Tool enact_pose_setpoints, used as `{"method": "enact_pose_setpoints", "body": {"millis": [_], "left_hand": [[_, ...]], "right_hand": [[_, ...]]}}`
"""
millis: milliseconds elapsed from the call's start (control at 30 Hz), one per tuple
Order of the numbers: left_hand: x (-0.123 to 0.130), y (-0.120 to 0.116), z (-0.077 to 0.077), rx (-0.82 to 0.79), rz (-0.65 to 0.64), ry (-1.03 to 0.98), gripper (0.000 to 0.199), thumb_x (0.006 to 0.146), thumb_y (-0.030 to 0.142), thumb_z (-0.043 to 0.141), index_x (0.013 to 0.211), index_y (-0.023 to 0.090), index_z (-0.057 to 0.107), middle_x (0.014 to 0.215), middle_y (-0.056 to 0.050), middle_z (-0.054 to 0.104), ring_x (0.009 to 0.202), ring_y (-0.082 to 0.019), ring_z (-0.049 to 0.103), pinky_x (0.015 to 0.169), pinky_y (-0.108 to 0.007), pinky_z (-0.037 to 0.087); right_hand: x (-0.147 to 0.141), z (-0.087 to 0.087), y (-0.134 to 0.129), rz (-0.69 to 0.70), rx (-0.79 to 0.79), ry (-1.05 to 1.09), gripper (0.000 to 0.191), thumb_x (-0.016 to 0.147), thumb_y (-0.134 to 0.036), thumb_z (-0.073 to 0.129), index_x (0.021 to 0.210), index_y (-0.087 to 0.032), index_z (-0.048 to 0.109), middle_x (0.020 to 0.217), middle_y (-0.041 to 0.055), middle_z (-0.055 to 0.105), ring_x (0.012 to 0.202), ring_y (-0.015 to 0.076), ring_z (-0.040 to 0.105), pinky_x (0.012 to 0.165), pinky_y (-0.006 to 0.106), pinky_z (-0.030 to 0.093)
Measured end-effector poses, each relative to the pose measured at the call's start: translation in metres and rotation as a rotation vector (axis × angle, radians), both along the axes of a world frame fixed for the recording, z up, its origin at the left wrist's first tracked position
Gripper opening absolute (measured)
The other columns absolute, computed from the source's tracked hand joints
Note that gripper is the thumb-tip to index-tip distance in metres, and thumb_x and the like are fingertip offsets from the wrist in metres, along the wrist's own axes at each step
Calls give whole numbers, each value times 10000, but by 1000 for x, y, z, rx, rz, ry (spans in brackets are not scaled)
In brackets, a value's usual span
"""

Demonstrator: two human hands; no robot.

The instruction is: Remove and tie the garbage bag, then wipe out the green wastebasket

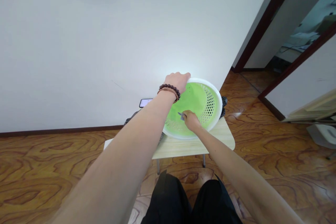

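Colander [202,103], a round plastic one with a white rim and a green bowl pierced by rows of small holes, is standing tilted on the light wooden bench [223,136], its open face turned towards the person. The left hand [177,80], with a dark bead bracelet [170,89] on the wrist, is resting over the upper left of the rim, its fingers curled and closed on that edge, and seems to be propping the colander at this angle. The right hand [191,120] is reaching into the bowl, its fingers pressed together and pinching a small dark item [181,114] against the green inner wall; what that item is is too small to tell.

Judging by its thin perforated plastic, the colander is probably light and fairly stiff, with some flex at the wall, and smooth enough to slide on the bench when pushed. The thick rolled rim looks like the surest place to hold, as the left hand is doing.

A phone [145,102] is lying beyond the left forearm, near the wall, and something dark is showing behind the colander.
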State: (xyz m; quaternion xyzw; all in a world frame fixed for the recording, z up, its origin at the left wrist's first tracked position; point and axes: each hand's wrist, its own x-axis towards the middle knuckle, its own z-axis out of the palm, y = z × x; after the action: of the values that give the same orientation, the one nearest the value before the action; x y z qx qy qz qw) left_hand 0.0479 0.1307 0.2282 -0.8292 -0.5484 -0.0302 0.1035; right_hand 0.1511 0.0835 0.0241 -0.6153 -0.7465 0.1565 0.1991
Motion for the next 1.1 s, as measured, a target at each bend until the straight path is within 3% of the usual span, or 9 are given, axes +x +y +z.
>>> {"method": "enact_pose_setpoints", "body": {"millis": [100,233,533,667,767,933,1100], "left_hand": [[0,-1,0,-7,-3,-14,404,820,165,434,1201,268,521,1021,-94,639,965,-235,594,794,-338,437],[-2,0,-1,-18,7,-48,392,824,190,453,1200,270,528,1036,-99,633,980,-245,588,809,-357,433],[-1,1,0,-24,13,-44,384,825,222,455,1197,265,542,1033,-103,641,974,-247,586,804,-355,436],[-4,1,-1,-12,24,-28,371,832,235,441,1185,274,549,1005,-105,648,944,-252,598,772,-352,443],[-3,0,-2,-4,9,-15,368,826,221,441,1173,262,554,995,-112,653,936,-259,603,765,-356,444],[4,-3,-2,7,-4,-25,386,806,185,457,1179,244,541,1049,-114,645,976,-256,593,795,-354,437],[7,-6,-1,-19,-6,-21,422,809,149,427,1213,229,520,1072,-122,638,974,-256,594,791,-363,441]], "right_hand": [[-11,-11,7,110,-110,-82,316,896,-135,387,1101,-144,627,990,113,676,901,200,611,800,273,415],[-17,-17,-4,135,-106,-146,387,900,-119,338,1174,-181,604,1015,102,693,903,209,637,804,287,432],[8,10,-77,281,-24,-10,392,886,-101,363,1178,-203,604,1165,45,650,1051,164,597,923,248,409],[23,19,-98,386,-31,38,370,873,-109,396,1156,-195,619,1109,48,674,1019,168,612,900,253,429],[28,21,-86,337,-55,28,366,888,-135,384,1148,-212,630,1035,46,699,947,183,639,855,271,451],[8,7,-32,52,-45,20,418,882,-94,354,1222,-172,583,1067,100,685,946,194,633,854,284,442],[-16,-12,-10,-5,-128,-85,404,860,-83,374,1173,-157,619,1002,133,697,921,224,635,833,317,443]]}}
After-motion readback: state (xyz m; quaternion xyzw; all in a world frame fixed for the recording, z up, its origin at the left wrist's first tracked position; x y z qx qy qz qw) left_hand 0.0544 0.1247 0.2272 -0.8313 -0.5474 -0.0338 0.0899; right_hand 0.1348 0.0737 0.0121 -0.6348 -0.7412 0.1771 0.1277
